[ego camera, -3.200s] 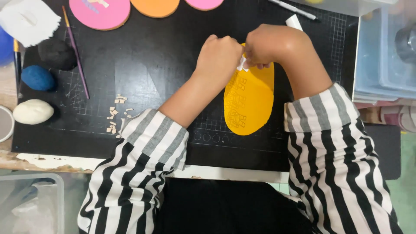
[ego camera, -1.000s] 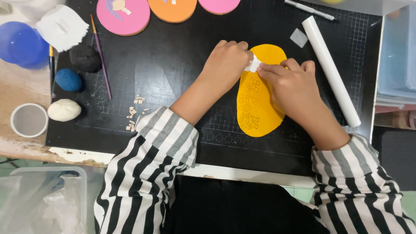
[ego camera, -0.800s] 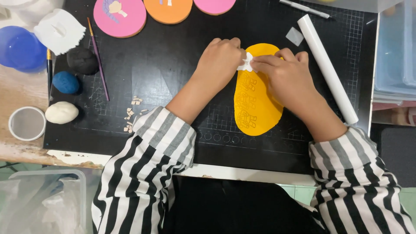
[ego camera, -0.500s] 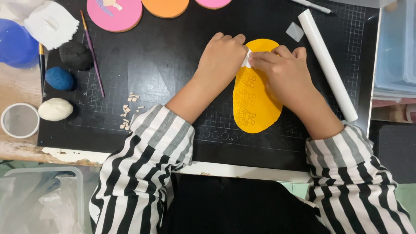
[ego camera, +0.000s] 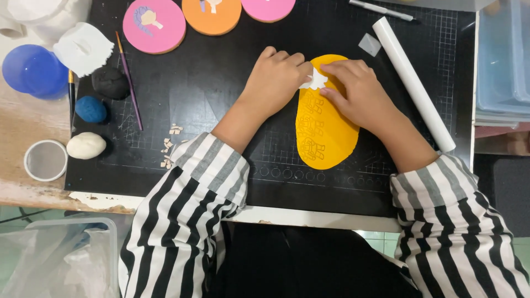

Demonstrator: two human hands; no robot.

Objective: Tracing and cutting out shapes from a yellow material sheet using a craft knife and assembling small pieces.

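Head view: both my hands meet at the top of the yellow clay slab.
My left hand (ego camera: 274, 79) and right hand (ego camera: 356, 91) pinch a small white clay piece (ego camera: 314, 81), grips closed on it, over the yellow clay slab (ego camera: 326, 132), centre frame on the black mat (ego camera: 193, 110); the slab's position has barely shifted, the piece remains at its upper edge.

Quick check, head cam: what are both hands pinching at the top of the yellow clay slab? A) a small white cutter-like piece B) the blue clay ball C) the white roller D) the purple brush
A: the left hand and right hand meet on a small white piece pressed at the top end of the yellow slab; brush, blue ball and roller lie untouched on the mat.
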